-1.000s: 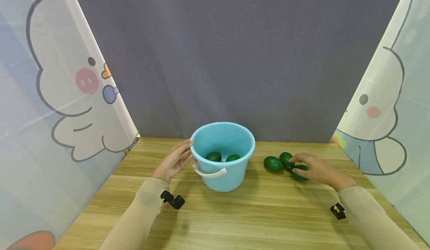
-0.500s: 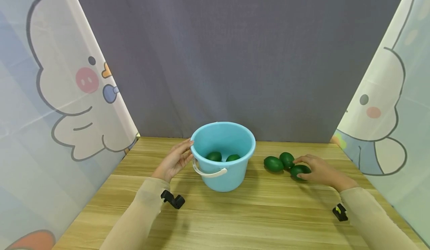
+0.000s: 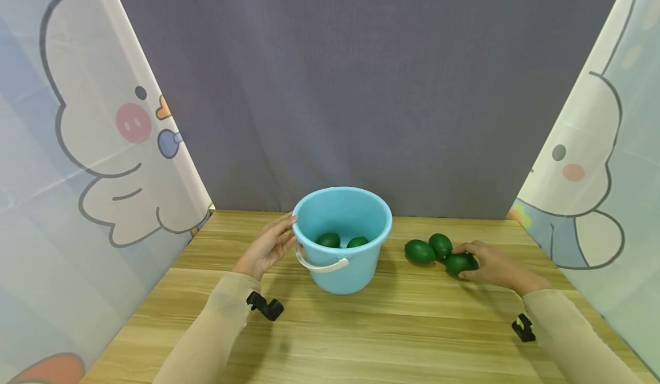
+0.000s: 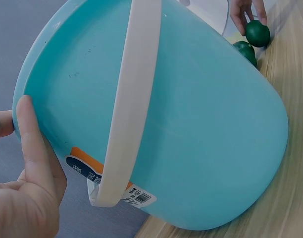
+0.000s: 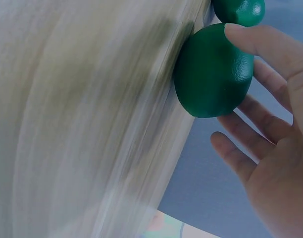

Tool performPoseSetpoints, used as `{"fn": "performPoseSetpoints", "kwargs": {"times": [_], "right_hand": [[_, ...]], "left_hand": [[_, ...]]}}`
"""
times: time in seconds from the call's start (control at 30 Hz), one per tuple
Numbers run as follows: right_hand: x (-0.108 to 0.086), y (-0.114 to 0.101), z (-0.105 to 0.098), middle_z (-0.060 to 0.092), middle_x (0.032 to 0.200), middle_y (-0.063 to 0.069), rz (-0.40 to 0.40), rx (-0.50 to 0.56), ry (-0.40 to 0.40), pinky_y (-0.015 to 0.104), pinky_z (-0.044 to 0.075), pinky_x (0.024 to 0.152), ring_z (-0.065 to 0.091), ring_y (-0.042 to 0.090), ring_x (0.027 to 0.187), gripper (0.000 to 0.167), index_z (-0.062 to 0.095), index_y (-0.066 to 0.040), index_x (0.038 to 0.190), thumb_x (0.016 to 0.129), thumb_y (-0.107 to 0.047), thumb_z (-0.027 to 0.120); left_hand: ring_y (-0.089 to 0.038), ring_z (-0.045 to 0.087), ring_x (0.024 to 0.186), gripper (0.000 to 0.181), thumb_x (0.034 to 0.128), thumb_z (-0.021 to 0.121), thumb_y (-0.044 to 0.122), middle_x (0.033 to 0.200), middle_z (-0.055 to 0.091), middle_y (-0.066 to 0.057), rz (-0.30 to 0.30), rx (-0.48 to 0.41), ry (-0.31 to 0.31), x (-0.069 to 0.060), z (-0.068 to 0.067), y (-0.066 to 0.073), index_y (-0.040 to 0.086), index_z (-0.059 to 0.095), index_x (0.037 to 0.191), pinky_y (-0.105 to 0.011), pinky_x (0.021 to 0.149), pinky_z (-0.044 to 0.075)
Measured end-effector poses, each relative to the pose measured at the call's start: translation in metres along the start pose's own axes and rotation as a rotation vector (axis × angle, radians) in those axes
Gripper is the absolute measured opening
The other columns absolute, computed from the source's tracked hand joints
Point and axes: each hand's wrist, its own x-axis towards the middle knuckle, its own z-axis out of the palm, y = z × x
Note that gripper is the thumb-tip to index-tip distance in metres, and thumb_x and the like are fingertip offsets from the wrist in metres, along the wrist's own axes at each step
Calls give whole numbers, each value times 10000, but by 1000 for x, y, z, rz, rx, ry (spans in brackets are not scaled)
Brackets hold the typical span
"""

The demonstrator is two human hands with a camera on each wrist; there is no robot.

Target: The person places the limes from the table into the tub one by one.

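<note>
A light blue bucket stands upright on the table, its white handle hanging down at the front. Two green fruits are visible inside. The left hand holds the rim at its left side; in the left wrist view, this hand's fingertips meet the bucket's edge. Right of the bucket, the right hand grips a green fruit resting on the table. In the right wrist view, the thumb of the hand touches one side of the fruit, with fingers round the other.
Two more green fruits lie between the bucket and the right hand, beside the gripped one. A dark grey curtain hangs behind the wooden table. Printed cloths stand at both sides.
The right hand drew back slightly from over the fruits, then its fingers closed round the nearest one. The left hand and bucket have stayed in place.
</note>
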Motion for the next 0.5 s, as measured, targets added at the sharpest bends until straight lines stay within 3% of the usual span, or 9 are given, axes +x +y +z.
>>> {"fn": "performPoseSetpoints", "kwargs": {"times": [0.5], "right_hand": [[1, 6, 6, 599, 1205, 262, 2, 27, 3, 471, 574, 788, 605, 406, 1034, 538, 646, -27, 1226, 780, -216, 878]], "left_hand": [[-71, 615, 751, 384, 1041, 573, 131, 1001, 567, -41, 1, -3, 9, 0, 0, 0, 33, 446, 1390, -103, 648, 574]]}}
